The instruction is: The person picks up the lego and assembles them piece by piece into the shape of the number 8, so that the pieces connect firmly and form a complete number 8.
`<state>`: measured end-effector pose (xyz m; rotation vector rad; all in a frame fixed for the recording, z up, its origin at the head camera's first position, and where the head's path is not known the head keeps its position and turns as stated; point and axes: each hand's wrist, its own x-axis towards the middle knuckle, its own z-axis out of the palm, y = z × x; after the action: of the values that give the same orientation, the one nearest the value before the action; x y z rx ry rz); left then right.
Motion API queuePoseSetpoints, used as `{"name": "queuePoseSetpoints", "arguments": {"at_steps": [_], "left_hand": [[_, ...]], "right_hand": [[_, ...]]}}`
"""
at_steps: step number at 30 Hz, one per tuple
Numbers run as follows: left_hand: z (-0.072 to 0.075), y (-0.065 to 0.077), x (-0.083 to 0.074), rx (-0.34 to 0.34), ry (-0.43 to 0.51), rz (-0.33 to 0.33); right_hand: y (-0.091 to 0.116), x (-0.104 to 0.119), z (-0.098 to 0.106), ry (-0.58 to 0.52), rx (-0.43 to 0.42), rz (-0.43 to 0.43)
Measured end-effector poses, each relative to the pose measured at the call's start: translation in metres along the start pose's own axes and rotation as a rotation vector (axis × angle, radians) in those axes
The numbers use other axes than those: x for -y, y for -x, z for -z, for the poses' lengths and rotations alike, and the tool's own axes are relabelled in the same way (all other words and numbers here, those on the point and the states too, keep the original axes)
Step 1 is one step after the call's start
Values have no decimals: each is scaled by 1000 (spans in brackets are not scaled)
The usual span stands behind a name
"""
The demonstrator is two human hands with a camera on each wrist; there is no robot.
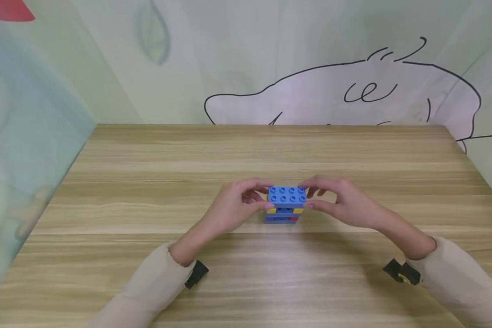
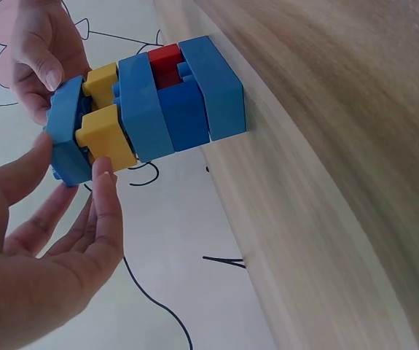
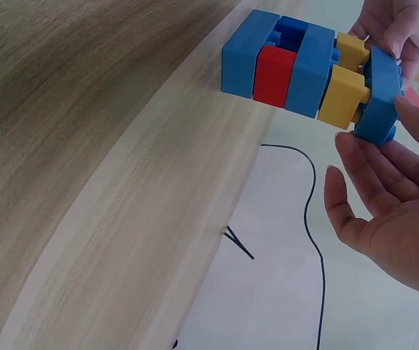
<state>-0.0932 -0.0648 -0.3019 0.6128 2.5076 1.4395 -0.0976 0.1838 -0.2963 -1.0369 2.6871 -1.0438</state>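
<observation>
Both hands pinch a blue eight-stud toy brick [image 1: 287, 195] at the top of a small brick tower, the left hand [image 1: 231, 207] at its left end and the right hand [image 1: 354, 202] at its right end. Under it stand two yellow bricks [image 3: 342, 97], one at each side; a narrow gap with studs shows between them and the top brick. Lower down come a long blue brick [image 2: 145, 108], then a red brick [image 3: 275, 76] beside a darker blue brick [image 2: 183, 118]. A long blue brick [image 2: 213, 87] forms the base on the table.
The tower stands on a wood-grain table [image 1: 147, 191]. Behind the table rises a pale wall [image 1: 238, 54] with a black line drawing. Dark wrist devices [image 1: 197, 274] show at both sleeve cuffs.
</observation>
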Motion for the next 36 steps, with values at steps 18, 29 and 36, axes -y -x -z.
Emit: {"name": "queuePoseSetpoints", "arguments": {"at_steps": [18,29,36], "left_hand": [[-1,-1,3,11,15,12],[-1,0,4,-2,30,0],[-4,0,7,-24,58,-6]], "right_hand": [[-1,-2,-1,-19,-2,17],[0,-1,-2,10,-14,39],[-1,-1,-2,22,-8,40]]}}
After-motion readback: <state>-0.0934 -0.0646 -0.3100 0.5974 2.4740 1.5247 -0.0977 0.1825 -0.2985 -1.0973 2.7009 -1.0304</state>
